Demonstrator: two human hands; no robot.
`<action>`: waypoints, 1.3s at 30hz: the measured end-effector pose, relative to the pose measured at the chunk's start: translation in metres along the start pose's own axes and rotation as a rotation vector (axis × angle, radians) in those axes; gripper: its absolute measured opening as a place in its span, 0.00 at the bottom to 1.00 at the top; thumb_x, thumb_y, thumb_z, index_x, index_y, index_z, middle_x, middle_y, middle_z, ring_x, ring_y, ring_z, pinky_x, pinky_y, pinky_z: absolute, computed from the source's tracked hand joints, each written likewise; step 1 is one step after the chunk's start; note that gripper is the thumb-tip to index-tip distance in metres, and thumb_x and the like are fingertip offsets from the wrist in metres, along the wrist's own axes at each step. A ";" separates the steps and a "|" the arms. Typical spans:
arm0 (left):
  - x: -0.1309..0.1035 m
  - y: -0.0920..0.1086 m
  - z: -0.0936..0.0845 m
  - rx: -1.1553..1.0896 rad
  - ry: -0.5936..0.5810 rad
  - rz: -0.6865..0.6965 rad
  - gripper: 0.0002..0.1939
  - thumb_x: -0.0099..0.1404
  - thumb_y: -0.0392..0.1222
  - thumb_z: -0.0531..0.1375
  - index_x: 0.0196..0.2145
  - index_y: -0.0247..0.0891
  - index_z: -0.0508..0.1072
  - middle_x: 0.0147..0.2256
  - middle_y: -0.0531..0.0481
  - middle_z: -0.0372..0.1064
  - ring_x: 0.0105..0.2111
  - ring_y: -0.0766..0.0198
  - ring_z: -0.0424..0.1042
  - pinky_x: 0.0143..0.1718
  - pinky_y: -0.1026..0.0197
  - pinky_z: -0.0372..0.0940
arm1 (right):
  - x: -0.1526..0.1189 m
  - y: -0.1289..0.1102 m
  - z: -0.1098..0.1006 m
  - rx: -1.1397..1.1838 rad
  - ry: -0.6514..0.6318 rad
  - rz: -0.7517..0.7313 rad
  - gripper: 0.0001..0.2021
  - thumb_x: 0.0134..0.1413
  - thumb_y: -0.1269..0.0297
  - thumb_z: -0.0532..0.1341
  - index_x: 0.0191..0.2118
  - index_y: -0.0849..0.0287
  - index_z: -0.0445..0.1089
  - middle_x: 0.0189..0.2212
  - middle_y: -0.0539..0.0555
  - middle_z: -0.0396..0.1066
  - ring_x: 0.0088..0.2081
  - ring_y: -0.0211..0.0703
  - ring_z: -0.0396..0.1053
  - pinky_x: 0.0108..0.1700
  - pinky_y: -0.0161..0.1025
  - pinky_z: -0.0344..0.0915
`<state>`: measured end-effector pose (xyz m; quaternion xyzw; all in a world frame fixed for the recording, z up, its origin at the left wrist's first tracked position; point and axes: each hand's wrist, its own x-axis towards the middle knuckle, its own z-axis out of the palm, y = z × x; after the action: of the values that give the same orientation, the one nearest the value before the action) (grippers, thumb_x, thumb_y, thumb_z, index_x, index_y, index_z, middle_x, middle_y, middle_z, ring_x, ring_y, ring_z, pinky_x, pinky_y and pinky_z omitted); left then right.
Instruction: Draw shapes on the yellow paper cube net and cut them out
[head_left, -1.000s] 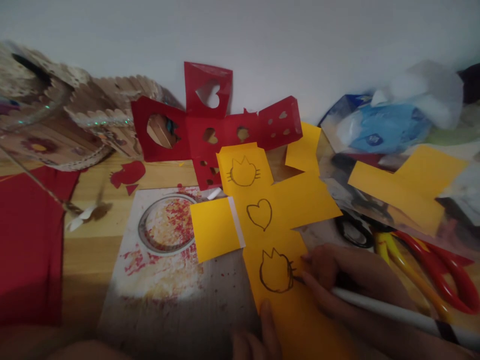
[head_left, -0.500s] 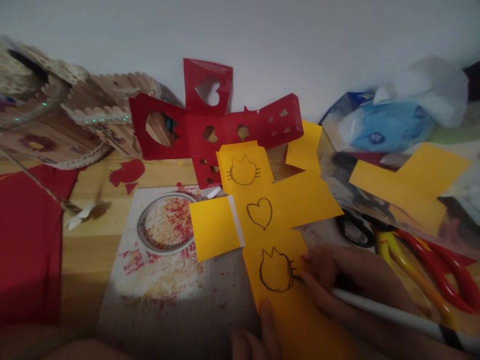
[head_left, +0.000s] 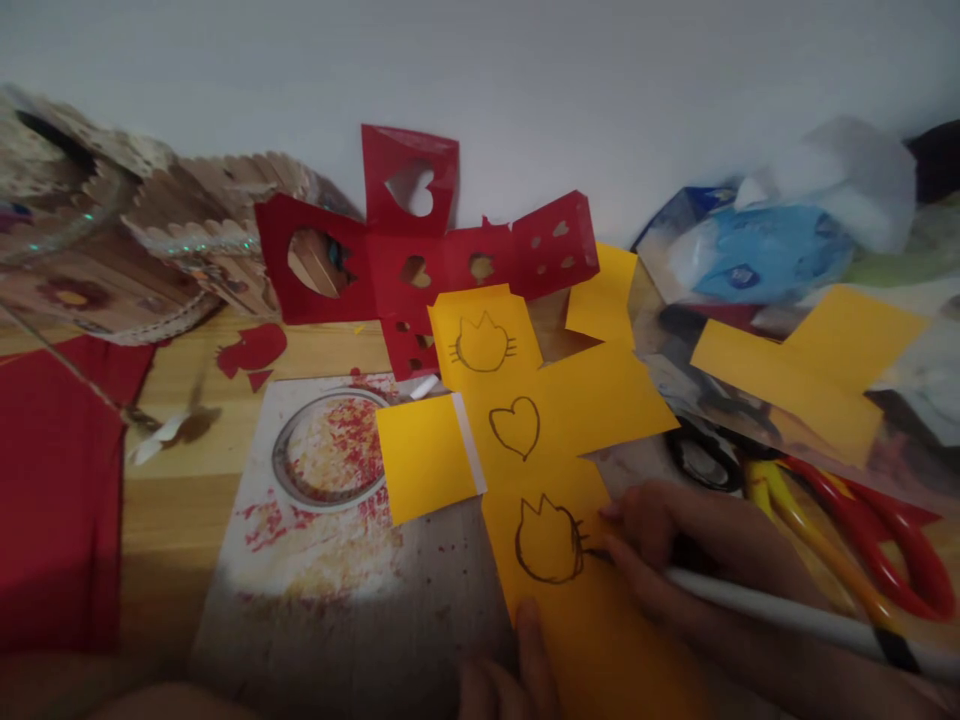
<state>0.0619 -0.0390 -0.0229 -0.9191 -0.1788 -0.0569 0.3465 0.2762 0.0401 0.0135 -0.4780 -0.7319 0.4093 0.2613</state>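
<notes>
My right hand [head_left: 697, 550] grips a white pen [head_left: 787, 607] with a black band, its dark tip at the whiskers beside a drawn cat head [head_left: 550, 540]. That drawing is on a yellow paper box cutout [head_left: 607, 400], which also bears a heart outline [head_left: 514, 428] and another whiskered cat head [head_left: 482, 343] farther up. At the bottom edge, my left hand [head_left: 510, 675] rests a stretched finger on the yellow paper; the rest of it is partly cut off.
Behind stands a red paper cutout [head_left: 465, 262] with holes, against the wall. Left are a stained board [head_left: 322, 620], red sheets [head_left: 60, 500] and popsicle-stick crafts [head_left: 217, 200]. Right lie red-handled scissors [head_left: 885, 560], yellow scraps [head_left: 810, 370] and a blue packet [head_left: 772, 250].
The view has shifted slightly, so most things sit a little farther left. Both hands keep nearly the same place on the yellow paper, the pen tip still at the whiskers.
</notes>
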 end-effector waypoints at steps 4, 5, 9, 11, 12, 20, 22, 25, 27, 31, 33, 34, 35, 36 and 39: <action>0.009 -0.020 0.000 -0.042 0.088 0.018 0.17 0.70 0.30 0.47 0.35 0.40 0.74 0.36 0.60 0.75 0.21 0.73 0.59 0.26 0.69 0.57 | 0.002 -0.001 -0.003 0.232 0.160 0.083 0.17 0.52 0.66 0.62 0.19 0.54 0.53 0.14 0.43 0.59 0.17 0.34 0.58 0.17 0.30 0.57; 0.011 -0.024 -0.002 -0.067 0.090 0.024 0.16 0.70 0.30 0.47 0.35 0.40 0.74 0.36 0.59 0.75 0.22 0.73 0.60 0.26 0.69 0.56 | 0.003 -0.002 -0.005 0.247 0.213 0.071 0.17 0.51 0.65 0.63 0.19 0.54 0.55 0.14 0.43 0.60 0.16 0.34 0.58 0.16 0.30 0.56; 0.015 -0.033 -0.012 -0.169 0.003 0.048 0.11 0.69 0.34 0.53 0.39 0.35 0.75 0.38 0.51 0.76 0.26 0.71 0.65 0.26 0.68 0.59 | 0.003 -0.006 -0.018 -0.033 0.427 -0.051 0.12 0.50 0.63 0.64 0.20 0.53 0.64 0.14 0.45 0.66 0.15 0.35 0.62 0.16 0.30 0.56; 0.017 -0.034 -0.016 -0.211 -0.044 0.038 0.12 0.69 0.35 0.52 0.42 0.32 0.76 0.39 0.47 0.76 0.27 0.70 0.67 0.25 0.68 0.61 | -0.004 -0.005 -0.024 -0.256 0.440 -0.074 0.09 0.52 0.61 0.63 0.23 0.53 0.70 0.17 0.47 0.71 0.18 0.38 0.68 0.18 0.32 0.61; 0.018 -0.034 -0.018 -0.223 -0.050 0.026 0.14 0.69 0.35 0.51 0.42 0.32 0.76 0.39 0.46 0.76 0.27 0.69 0.69 0.25 0.68 0.61 | -0.009 -0.003 -0.025 -0.365 0.428 -0.058 0.08 0.54 0.60 0.62 0.25 0.52 0.72 0.19 0.48 0.74 0.19 0.40 0.71 0.19 0.33 0.63; 0.015 -0.041 -0.026 -0.258 -0.015 -0.042 0.16 0.68 0.35 0.51 0.48 0.28 0.73 0.45 0.40 0.75 0.36 0.61 0.75 0.26 0.66 0.65 | -0.066 0.027 0.001 -0.680 0.273 -0.019 0.12 0.61 0.57 0.55 0.45 0.50 0.73 0.37 0.54 0.80 0.33 0.49 0.79 0.25 0.38 0.73; 0.012 -0.043 -0.025 -0.244 -0.008 -0.072 0.16 0.67 0.35 0.52 0.47 0.27 0.74 0.44 0.39 0.75 0.36 0.60 0.75 0.26 0.65 0.65 | -0.071 0.026 0.010 -0.619 0.300 0.004 0.12 0.59 0.54 0.57 0.41 0.51 0.74 0.30 0.52 0.79 0.28 0.47 0.78 0.26 0.38 0.73; 0.006 -0.050 -0.020 -0.185 -0.025 -0.098 0.15 0.66 0.33 0.53 0.46 0.27 0.73 0.43 0.38 0.75 0.32 0.61 0.74 0.25 0.63 0.64 | -0.068 0.019 0.012 -0.532 0.320 0.029 0.12 0.59 0.56 0.55 0.38 0.52 0.74 0.27 0.52 0.78 0.26 0.45 0.76 0.27 0.38 0.72; 0.003 -0.056 -0.015 -0.143 -0.036 -0.108 0.15 0.64 0.31 0.53 0.47 0.25 0.72 0.44 0.36 0.74 0.30 0.60 0.73 0.24 0.62 0.64 | -0.061 0.013 0.004 -0.498 0.323 0.001 0.10 0.58 0.58 0.55 0.35 0.51 0.74 0.25 0.51 0.77 0.24 0.45 0.75 0.27 0.38 0.71; 0.000 -0.066 -0.006 -0.105 0.005 -0.102 0.13 0.64 0.29 0.52 0.43 0.23 0.72 0.39 0.38 0.74 0.28 0.61 0.71 0.24 0.61 0.64 | -0.038 0.004 -0.026 -0.426 0.312 -0.133 0.11 0.58 0.57 0.55 0.30 0.53 0.72 0.25 0.52 0.78 0.25 0.46 0.75 0.26 0.38 0.70; 0.002 -0.067 -0.003 -0.100 0.028 -0.093 0.10 0.65 0.29 0.51 0.37 0.27 0.72 0.33 0.42 0.73 0.28 0.60 0.70 0.24 0.61 0.63 | -0.021 0.001 -0.042 -0.452 0.277 -0.177 0.12 0.59 0.57 0.55 0.31 0.54 0.73 0.27 0.55 0.78 0.27 0.48 0.76 0.28 0.40 0.70; 0.003 -0.067 -0.003 -0.101 0.032 -0.092 0.09 0.65 0.29 0.52 0.34 0.29 0.72 0.31 0.44 0.72 0.28 0.60 0.69 0.24 0.61 0.63 | -0.012 -0.002 -0.048 -0.456 0.233 -0.196 0.12 0.59 0.59 0.55 0.32 0.54 0.74 0.29 0.54 0.79 0.29 0.48 0.76 0.29 0.40 0.70; 0.005 -0.066 -0.002 -0.104 0.032 -0.093 0.08 0.65 0.30 0.52 0.33 0.30 0.71 0.30 0.45 0.71 0.27 0.60 0.68 0.23 0.61 0.63 | -0.002 -0.004 -0.053 -0.459 0.200 -0.224 0.12 0.60 0.62 0.53 0.33 0.53 0.75 0.31 0.53 0.79 0.31 0.48 0.77 0.31 0.40 0.70; 0.007 -0.066 -0.002 -0.107 0.029 -0.097 0.08 0.65 0.30 0.52 0.32 0.31 0.70 0.28 0.46 0.69 0.27 0.61 0.67 0.23 0.62 0.62 | 0.008 -0.007 -0.057 -0.494 0.165 -0.274 0.13 0.59 0.64 0.53 0.34 0.52 0.75 0.32 0.52 0.79 0.32 0.47 0.77 0.33 0.40 0.70; 0.012 -0.062 -0.001 -0.128 0.004 -0.140 0.06 0.63 0.29 0.53 0.30 0.32 0.68 0.25 0.49 0.65 0.25 0.62 0.65 0.20 0.63 0.60 | 0.033 -0.018 -0.058 -0.520 0.222 -0.309 0.11 0.57 0.58 0.57 0.37 0.53 0.76 0.36 0.55 0.79 0.36 0.54 0.76 0.37 0.47 0.69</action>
<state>0.0499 0.0069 0.0188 -0.9244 -0.2381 -0.0942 0.2827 0.2991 0.0868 0.0597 -0.4540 -0.8428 0.1093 0.2676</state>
